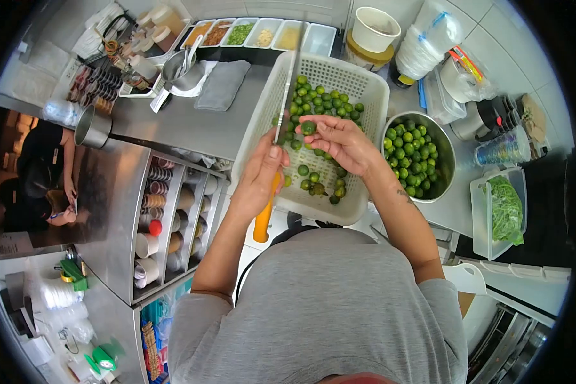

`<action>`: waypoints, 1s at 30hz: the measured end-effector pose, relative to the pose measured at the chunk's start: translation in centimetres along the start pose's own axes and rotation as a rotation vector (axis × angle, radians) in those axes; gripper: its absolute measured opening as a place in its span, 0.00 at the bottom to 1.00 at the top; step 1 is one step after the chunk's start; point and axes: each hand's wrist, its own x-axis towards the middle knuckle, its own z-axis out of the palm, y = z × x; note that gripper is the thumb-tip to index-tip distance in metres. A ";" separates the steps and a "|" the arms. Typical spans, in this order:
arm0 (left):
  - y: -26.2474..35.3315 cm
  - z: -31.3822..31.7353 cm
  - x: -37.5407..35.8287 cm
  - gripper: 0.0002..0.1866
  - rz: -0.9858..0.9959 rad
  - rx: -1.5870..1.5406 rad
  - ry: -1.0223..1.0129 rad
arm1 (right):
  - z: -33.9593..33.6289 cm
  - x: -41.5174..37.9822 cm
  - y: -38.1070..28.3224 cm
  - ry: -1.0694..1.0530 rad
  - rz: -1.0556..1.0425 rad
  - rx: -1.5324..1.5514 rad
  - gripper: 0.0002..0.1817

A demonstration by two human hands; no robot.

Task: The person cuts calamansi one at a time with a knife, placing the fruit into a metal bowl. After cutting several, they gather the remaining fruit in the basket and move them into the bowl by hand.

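My left hand (260, 171) is closed round a knife, its yellow-orange handle (263, 217) sticking out below the palm. The long blade (292, 73) points up and away from me. Close to the blade, my right hand (341, 142) pinches a small green lime (308, 127) between thumb and fingers. Both hands are above a white perforated basket (249, 137), where many small limes (326, 101) lie in a heap at the far side and a few sit nearer me. Some of the near ones look brownish. Right of the basket, a metal bowl (451, 168) is full of similar limes.
Trays of chopped ingredients (242, 33) line the back, near a folded grey cloth (223, 85) and a small metal pot (184, 73). A long-handled saucepan (94, 127) stands left. At right is a tub of leafy greens (502, 208). Another person (41, 169) is at far left.
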 end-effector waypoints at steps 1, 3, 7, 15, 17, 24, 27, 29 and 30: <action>0.0 0.4 0.2 0.35 -0.006 0.002 -0.025 | -0.1 -0.2 0.1 0.019 -0.019 -0.018 0.17; 0.0 1.3 0.5 0.33 -0.019 0.007 -0.072 | -0.4 -0.4 0.5 0.057 -0.057 -0.054 0.18; 0.2 2.3 1.3 0.35 -0.040 -0.005 -0.138 | -1.1 -0.5 1.5 0.104 -0.040 0.100 0.17; 0.1 2.2 1.6 0.33 -0.081 0.167 -0.121 | -0.7 -1.3 1.8 0.186 -0.108 0.219 0.17; -1.1 2.5 1.6 0.32 0.187 0.464 -0.046 | 0.1 -1.5 1.5 0.238 -0.145 0.190 0.17; -1.5 3.1 0.1 0.30 0.141 0.560 -0.093 | 0.4 -1.3 1.8 0.338 -0.238 0.031 0.16; -0.6 3.4 -0.8 0.30 0.109 0.652 -0.061 | 0.4 -1.2 2.6 0.325 -0.263 0.056 0.16; -1.0 3.3 -0.5 0.30 0.178 0.657 -0.040 | 0.8 -1.3 3.0 0.322 -0.271 -0.022 0.15; -1.1 3.3 -0.3 0.30 0.212 0.659 -0.031 | 1.1 -1.4 3.3 0.322 -0.274 -0.060 0.14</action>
